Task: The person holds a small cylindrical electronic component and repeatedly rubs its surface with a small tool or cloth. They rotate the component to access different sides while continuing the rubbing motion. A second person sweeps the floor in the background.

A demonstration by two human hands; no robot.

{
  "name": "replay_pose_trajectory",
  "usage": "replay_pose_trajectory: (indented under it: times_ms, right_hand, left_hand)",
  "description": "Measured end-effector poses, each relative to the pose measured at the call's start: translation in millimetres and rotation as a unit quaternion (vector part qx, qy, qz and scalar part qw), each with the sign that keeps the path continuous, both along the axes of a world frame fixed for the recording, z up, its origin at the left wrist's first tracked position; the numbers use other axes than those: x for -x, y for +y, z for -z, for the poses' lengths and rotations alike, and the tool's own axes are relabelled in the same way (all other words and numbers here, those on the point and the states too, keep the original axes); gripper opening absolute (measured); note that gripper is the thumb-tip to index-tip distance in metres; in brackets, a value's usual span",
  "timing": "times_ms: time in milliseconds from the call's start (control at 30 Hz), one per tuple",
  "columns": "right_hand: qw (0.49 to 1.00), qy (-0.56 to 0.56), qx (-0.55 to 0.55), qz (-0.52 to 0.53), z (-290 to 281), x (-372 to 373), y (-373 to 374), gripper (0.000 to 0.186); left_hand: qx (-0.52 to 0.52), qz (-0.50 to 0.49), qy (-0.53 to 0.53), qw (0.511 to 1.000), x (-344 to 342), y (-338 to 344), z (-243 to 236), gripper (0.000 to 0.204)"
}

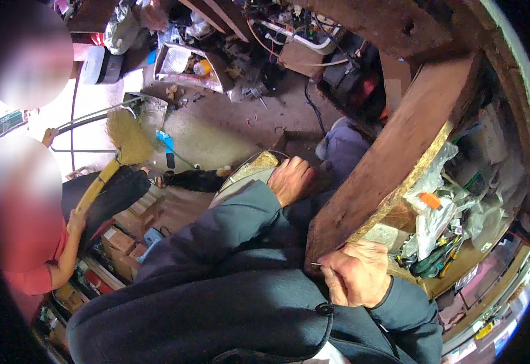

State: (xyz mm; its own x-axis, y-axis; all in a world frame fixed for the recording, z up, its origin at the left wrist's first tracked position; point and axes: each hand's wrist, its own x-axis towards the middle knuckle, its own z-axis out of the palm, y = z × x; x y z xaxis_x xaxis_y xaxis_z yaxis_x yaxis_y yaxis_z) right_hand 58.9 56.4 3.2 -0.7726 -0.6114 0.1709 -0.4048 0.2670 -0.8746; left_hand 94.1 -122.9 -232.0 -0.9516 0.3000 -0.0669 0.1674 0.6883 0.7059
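My right hand [362,274] is closed beside the lower end of a thick brown wooden beam [392,158]. A thin metal pin [316,264] sticks out between its thumb and fingers; its full length is hidden. Farther forward and left, my left hand [292,181] is curled, with its fingertips partly turned out of sight. It lies against a pale rounded container [241,188] that has a yellowish block [265,160] at its far edge. What those fingers grip, if anything, cannot be made out.
At left a person in a red shirt holds a broom [128,138] by its yellow handle. Cardboard boxes [119,240] stand at lower left. An open box [192,68] lies on the cluttered floor. Right of the beam, plastic bags [426,212] and tools [438,259] fill a shelf.
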Motion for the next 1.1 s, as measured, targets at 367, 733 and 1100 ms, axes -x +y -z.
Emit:
replay_pose_trajectory:
  times_ms: [367,733,1100]
  right_hand:
    - [0.998,0.018,-0.05,-0.015,1,-1,0,0.021]
    - [0.99,0.067,-0.11,0.061,-3,-26,-5,0.009]
    - [0.98,0.15,-0.077,0.103,2,-28,-14,0.007]
  left_hand:
    - [0.127,-0.005,0.085,0.988,-4,9,15,0.011]
    - [0.083,-0.033,0.174,0.981,-5,3,16,0.011]
    - [-0.041,-0.093,0.193,0.976,-6,-2,6,0.01]
